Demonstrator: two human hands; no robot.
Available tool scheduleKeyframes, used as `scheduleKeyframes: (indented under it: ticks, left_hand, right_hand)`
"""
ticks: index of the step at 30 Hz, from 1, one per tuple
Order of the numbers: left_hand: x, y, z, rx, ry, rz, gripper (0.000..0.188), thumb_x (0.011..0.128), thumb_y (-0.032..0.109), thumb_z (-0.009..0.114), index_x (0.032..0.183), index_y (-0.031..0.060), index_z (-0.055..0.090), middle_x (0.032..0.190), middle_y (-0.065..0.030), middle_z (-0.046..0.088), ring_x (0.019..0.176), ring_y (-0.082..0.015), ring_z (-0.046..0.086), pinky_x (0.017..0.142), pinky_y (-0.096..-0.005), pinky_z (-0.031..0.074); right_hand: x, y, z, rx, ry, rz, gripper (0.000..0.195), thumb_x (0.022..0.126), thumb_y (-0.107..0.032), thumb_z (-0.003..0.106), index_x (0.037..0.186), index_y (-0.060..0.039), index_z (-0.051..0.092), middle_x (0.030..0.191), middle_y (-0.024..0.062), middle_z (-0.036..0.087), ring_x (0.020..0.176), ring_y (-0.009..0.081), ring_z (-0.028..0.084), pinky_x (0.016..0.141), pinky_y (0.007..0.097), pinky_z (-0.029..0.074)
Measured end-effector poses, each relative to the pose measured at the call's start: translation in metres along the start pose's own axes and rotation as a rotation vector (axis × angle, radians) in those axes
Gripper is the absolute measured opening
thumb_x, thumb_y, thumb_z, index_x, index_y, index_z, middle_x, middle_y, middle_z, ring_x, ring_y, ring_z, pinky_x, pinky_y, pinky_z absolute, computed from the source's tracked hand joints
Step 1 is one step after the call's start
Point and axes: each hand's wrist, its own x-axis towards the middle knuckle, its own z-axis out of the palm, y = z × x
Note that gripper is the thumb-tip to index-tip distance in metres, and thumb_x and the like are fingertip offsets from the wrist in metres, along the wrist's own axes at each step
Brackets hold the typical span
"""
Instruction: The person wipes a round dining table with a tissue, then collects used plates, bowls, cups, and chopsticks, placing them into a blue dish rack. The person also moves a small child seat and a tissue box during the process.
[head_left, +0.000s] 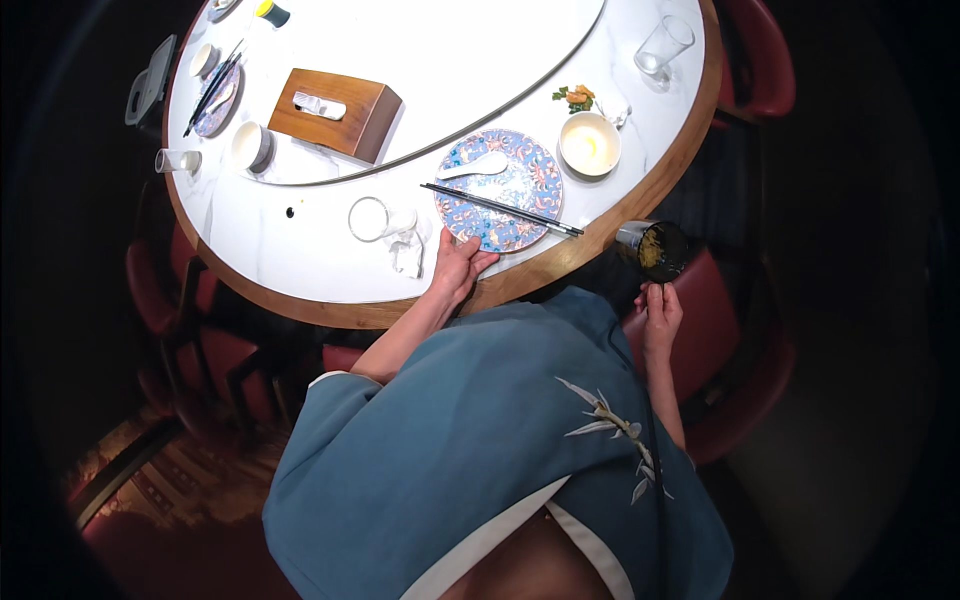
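Observation:
My left hand (454, 271) grips the near rim of a blue floral-patterned plate (529, 168) at the table edge. On that plate lie a white soup spoon (480, 166) and a pair of black chopsticks (510, 211), whose ends reach past the rim. Out beyond the wooden edge, my right hand (660, 315) pinches the rim of a dark round container (675, 259). Yellowish food scraps (651, 249) show inside it, and a clear glass (631, 232) sits at its left side; whether the glass rests inside is unclear.
A cream bowl (590, 144) stands right of the plate, near food scraps (576, 98) and crumpled tissue (616, 112). Glasses (369, 219) (664, 45), a used tissue (407, 255) and a wooden tissue box (334, 112) are on the round table (262, 255). Red chairs (697, 322) surround it.

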Motion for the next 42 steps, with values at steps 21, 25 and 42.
scheduleKeyframes:
  ticks: [21,25,42]
  left_hand:
    - [0.128,0.029,0.112,-0.224,0.191,0.398,0.045,0.094,-0.002,0.038,0.131,0.0187,0.023,0.118,-0.0185,0.05,0.089,-0.0333,0.063,0.074,-0.0443,0.057]
    - [0.152,0.031,0.125,-0.259,0.266,0.436,0.034,0.096,0.004,0.04,0.125,0.0157,0.027,0.116,-0.0195,0.051,0.092,-0.0328,0.062,0.078,-0.042,0.057]
    - [0.12,-0.057,0.22,1.555,0.3,0.811,0.11,0.052,0.034,0.086,0.142,0.0207,0.025,0.141,-0.0239,0.023,0.13,-0.0418,0.026,0.103,-0.05,0.029]
  right_hand:
    - [0.12,0.012,-0.142,-0.179,-0.24,0.09,0.017,0.092,-0.016,0.054,0.083,-0.001,0.057,0.076,0.0006,0.051,0.06,0.0061,0.049,0.053,0.0201,0.039]
    - [0.126,0.008,-0.148,-0.154,-0.191,0.054,0.016,0.092,-0.014,0.054,0.083,-0.0018,0.057,0.076,-0.0003,0.051,0.059,0.0049,0.048,0.052,0.0194,0.038]
    - [0.245,-0.016,-0.057,-0.186,-0.364,-0.095,0.021,0.091,-0.018,0.056,0.077,-0.0022,0.054,0.067,0.0,0.052,0.056,0.0055,0.05,0.05,0.0203,0.039]
